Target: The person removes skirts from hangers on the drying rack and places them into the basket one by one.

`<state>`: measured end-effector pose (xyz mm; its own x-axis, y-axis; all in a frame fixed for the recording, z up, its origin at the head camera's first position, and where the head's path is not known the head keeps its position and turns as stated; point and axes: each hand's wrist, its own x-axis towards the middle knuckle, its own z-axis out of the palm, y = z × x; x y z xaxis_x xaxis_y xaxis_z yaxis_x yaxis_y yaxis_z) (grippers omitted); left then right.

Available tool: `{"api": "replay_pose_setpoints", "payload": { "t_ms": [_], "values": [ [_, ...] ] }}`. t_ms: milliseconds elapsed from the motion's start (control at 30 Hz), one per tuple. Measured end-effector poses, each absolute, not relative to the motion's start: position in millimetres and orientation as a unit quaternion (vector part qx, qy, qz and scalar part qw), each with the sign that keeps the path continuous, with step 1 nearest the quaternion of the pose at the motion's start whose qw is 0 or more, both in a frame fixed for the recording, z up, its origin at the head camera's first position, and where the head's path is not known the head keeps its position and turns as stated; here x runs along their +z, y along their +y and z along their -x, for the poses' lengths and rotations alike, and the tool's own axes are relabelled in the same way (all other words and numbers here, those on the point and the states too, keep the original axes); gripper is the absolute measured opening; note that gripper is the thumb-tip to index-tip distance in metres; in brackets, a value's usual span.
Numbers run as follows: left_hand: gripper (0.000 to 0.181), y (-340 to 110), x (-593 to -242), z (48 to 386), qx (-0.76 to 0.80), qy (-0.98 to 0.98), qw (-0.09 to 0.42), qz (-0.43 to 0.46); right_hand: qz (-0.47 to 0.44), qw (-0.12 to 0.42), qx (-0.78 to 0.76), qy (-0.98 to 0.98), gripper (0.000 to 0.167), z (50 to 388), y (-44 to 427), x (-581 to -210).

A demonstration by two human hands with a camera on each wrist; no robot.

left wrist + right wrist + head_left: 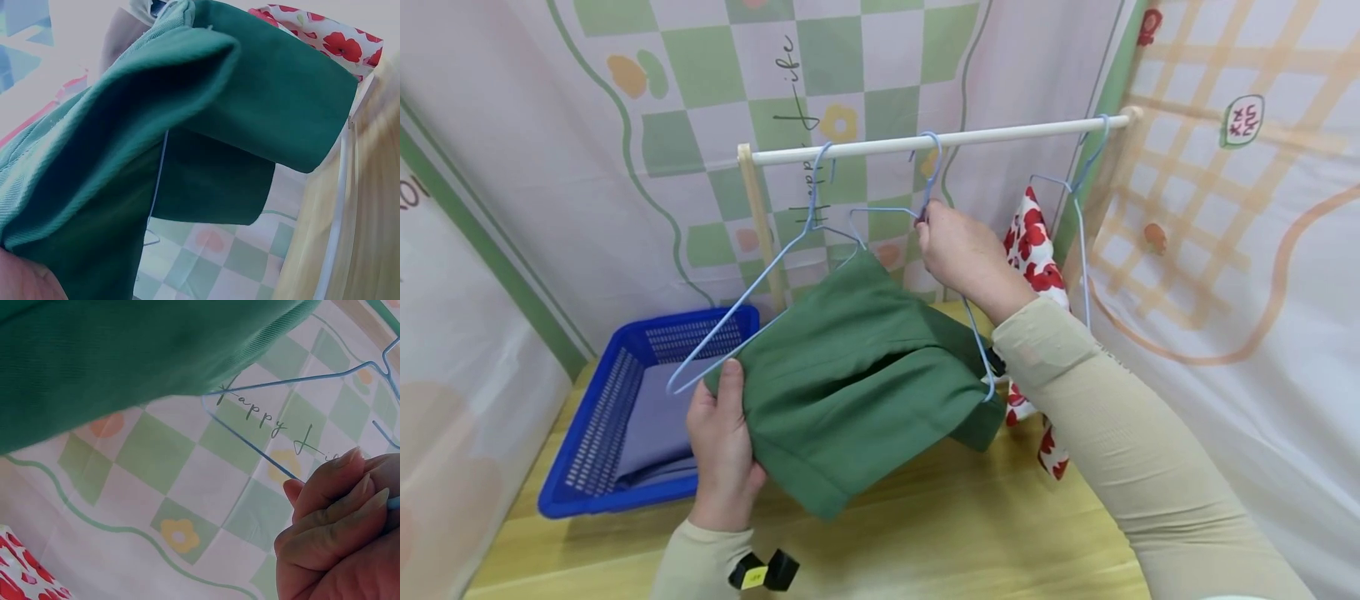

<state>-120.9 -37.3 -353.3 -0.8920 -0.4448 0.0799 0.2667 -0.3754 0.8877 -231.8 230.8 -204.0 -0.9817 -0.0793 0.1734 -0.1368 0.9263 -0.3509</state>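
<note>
A green cloth garment is spread between two blue wire hangers under the white rail. My left hand grips its left edge, thumb on top, beside the lower corner of the left hanger. With curled fingers my right hand holds the other hanger just below its hook, which is at the rail. In the right wrist view the fingers of my right hand close round the blue wire, with the green cloth at upper left. The left wrist view shows the garment with a folded opening.
A blue basket with folded grey-blue cloth stands at the left of the wooden table. A red-and-white floral cloth hangs from a third hanger at the right end of the white rail. Printed curtains surround the rack.
</note>
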Motion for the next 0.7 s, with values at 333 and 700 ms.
{"api": "replay_pose_setpoints", "payload": {
  "t_ms": [333, 700],
  "values": [
    [0.034, -38.8, -356.1, 121.1, -0.834, -0.500, 0.219, -0.080, -0.061, 0.082, 0.182, -0.978, 0.033, 232.8, 231.8, -205.3],
    [0.036, -41.3, -357.8, 118.2, -0.832, -0.505, 0.215, -0.080, -0.058, 0.078, 0.177, -0.979, 0.033, 233.8, 232.5, -204.6]
  ]
}}
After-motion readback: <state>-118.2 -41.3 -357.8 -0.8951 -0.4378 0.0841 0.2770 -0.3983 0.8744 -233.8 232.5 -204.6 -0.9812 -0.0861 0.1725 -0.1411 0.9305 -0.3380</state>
